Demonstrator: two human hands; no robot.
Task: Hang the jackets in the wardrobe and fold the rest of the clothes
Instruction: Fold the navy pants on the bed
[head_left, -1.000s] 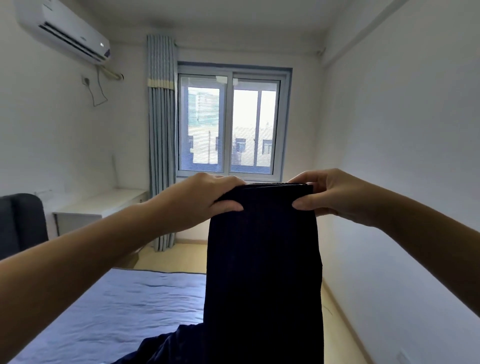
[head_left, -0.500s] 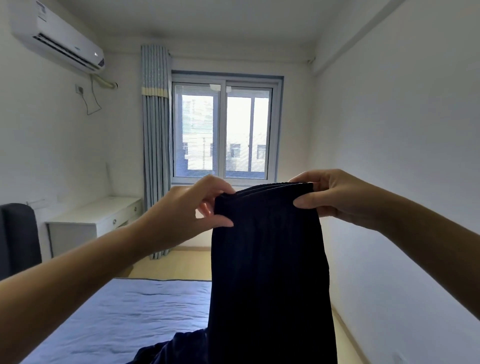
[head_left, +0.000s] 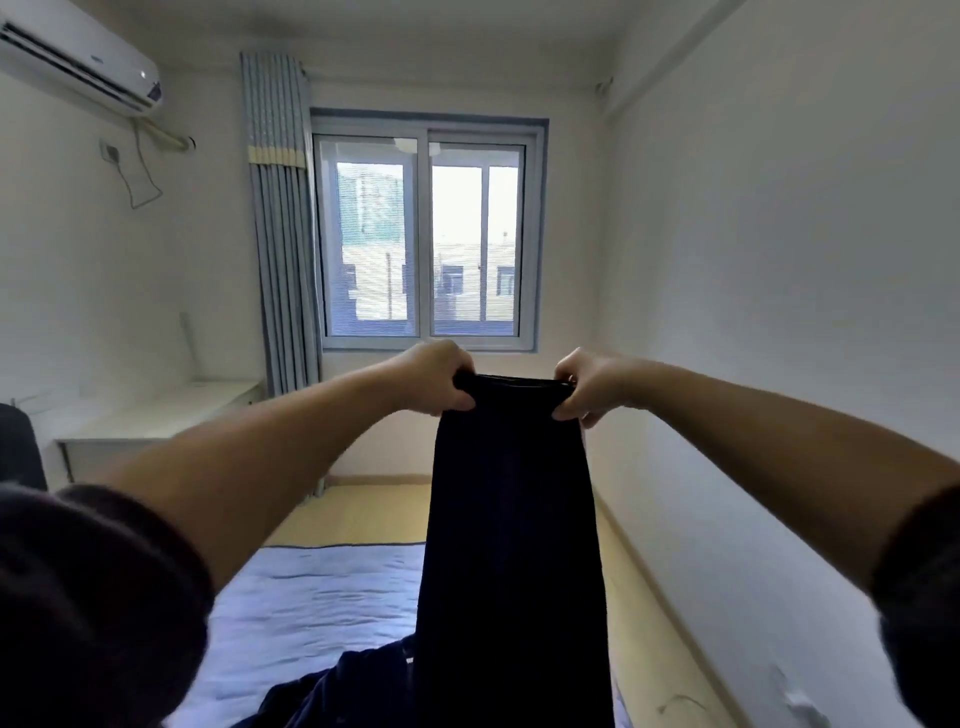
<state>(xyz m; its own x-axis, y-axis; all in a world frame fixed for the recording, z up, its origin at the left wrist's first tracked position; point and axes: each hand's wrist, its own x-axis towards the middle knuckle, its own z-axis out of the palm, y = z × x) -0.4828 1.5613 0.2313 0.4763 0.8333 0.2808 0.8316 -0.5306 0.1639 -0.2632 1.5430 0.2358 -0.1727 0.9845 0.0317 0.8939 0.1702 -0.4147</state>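
Observation:
A dark navy garment (head_left: 511, 545), long and narrow like trousers, hangs straight down in front of me. My left hand (head_left: 434, 376) grips its top edge at the left corner. At the right corner my right hand (head_left: 587, 384) pinches the same edge. Both arms are stretched out ahead at about window-sill height. The garment's lower end drops out of the frame over the bed. More dark cloth (head_left: 332, 696) lies bunched on the bed below it.
A bed with a light blue sheet (head_left: 311, 597) lies below. A white desk (head_left: 156, 415) stands at the left wall beside a dark chair (head_left: 18, 447). Window (head_left: 426, 239) and curtain (head_left: 283, 234) are ahead. A wood floor strip (head_left: 649, 623) runs along the right wall.
Both arms have stretched farther forward, carrying the garment away from me. My left hand has regripped the top edge, and the two hands now pull it taut.

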